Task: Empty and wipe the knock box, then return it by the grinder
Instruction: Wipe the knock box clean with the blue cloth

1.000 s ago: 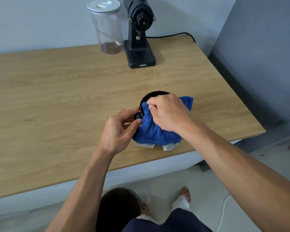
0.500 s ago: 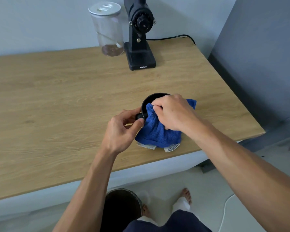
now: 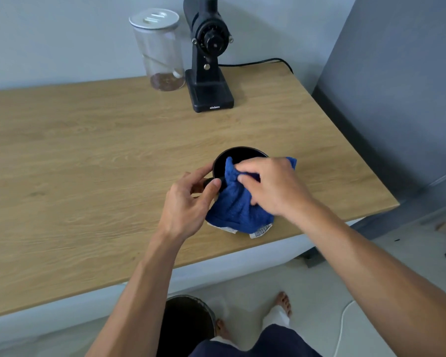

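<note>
**Inspector:** Count first. One wooden table (image 3: 88,155). On it: one black knock box (image 3: 238,154), one blue cloth (image 3: 238,207), one black grinder (image 3: 209,60), one clear jar (image 3: 159,50) with a white lid. On the floor beneath the table edge: one dark bin (image 3: 186,320).

**Clerk:** And hands?

**Inspector:** Two, both bare. Left hand (image 3: 186,202), right hand (image 3: 273,186).

**Clerk:** Where does the knock box stand?

**Inspector:** Upright on the table, toward the near right edge, well apart from the grinder. The grinder stands at the back by the wall, the jar just beside it on its left.

**Clerk:** State of the left grip?

**Inspector:** Thumb and fingers pinched on a small black knob projecting from the box's left side. The remaining fingers are curled loosely.

**Clerk:** And the right?

**Inspector:** Closed on the cloth, fingers bunching it at the box's rim. Part of the cloth sits inside the box; the rest drapes over the near wall onto the table, two white labels showing at its lower edge.

**Clerk:** Contents of the box?

**Inspector:** The visible interior is dark; cannot tell further.
</note>
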